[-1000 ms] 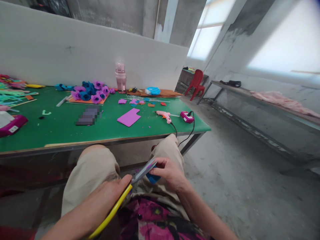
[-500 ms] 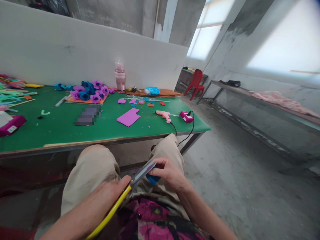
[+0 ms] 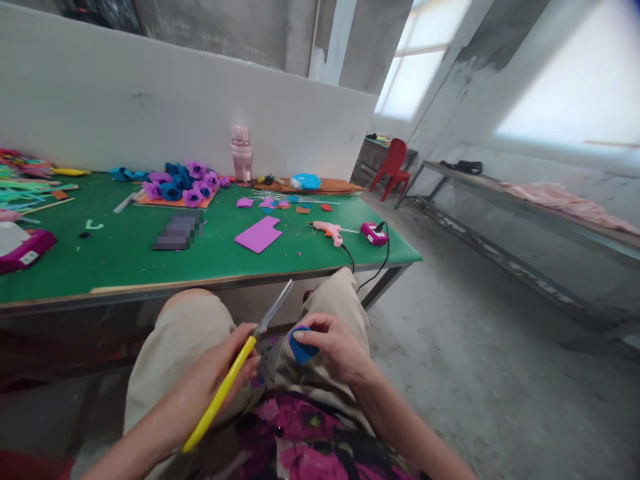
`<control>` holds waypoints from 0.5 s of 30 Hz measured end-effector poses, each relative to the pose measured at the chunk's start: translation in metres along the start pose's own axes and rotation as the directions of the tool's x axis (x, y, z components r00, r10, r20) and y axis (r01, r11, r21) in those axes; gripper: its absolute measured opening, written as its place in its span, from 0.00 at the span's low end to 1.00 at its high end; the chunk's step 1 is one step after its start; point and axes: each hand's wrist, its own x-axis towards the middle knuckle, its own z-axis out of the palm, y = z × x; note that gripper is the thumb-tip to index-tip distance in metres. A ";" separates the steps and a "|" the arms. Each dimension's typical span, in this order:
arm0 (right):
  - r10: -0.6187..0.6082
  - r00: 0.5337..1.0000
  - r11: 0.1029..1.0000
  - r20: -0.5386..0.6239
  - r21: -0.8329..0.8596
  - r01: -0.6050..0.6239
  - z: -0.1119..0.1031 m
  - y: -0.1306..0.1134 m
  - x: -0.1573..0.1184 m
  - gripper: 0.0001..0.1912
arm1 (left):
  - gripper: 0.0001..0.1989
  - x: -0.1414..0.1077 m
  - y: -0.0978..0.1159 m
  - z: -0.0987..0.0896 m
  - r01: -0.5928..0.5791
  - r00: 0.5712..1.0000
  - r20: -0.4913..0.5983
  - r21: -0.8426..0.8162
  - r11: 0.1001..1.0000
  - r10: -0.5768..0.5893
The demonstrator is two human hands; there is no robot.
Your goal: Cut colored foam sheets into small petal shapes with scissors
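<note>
My left hand (image 3: 220, 377) is closed around a pair of yellow-handled scissors (image 3: 273, 309), whose blades point up and away toward the table edge. Between the thumb and fingers of my right hand (image 3: 333, 343) is a small blue foam piece (image 3: 303, 348), with a thin purple edge showing at its top. Both hands are above my lap, and the blades stand apart from the blue piece. On the green table (image 3: 215, 263) in front lie a purple foam sheet (image 3: 259, 235) with a cut-out corner and a pink glue gun (image 3: 329, 233).
Purple and blue foam flowers (image 3: 183, 183) are heaped at the back, left of a pink bottle (image 3: 242, 155). A magenta box (image 3: 374, 233) with a black cord sits at the right end. Colourful strips (image 3: 25, 190) lie far left. A red chair (image 3: 393, 167) stands beyond.
The scissors have come away from the blue piece, swinging up and to the left, with their yellow handle turned into fuller view. My right hand still holds the piece in nearly the same spot.
</note>
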 end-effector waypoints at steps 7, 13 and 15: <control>-0.002 0.997 0.997 -0.076 0.079 0.008 0.019 0.008 0.001 0.10 | 0.21 0.023 0.022 0.029 0.060 0.996 -0.044 -0.217 0.974 -0.071; 0.023 0.996 0.991 -0.090 0.131 -0.011 0.022 0.011 0.001 0.13 | 0.21 0.029 0.019 0.047 0.117 0.980 -0.113 -0.354 0.928 -0.167; 0.021 0.996 0.990 -0.082 0.140 -0.009 0.021 0.012 0.002 0.14 | 0.22 0.030 0.017 0.049 0.148 0.974 -0.102 -0.387 0.910 -0.202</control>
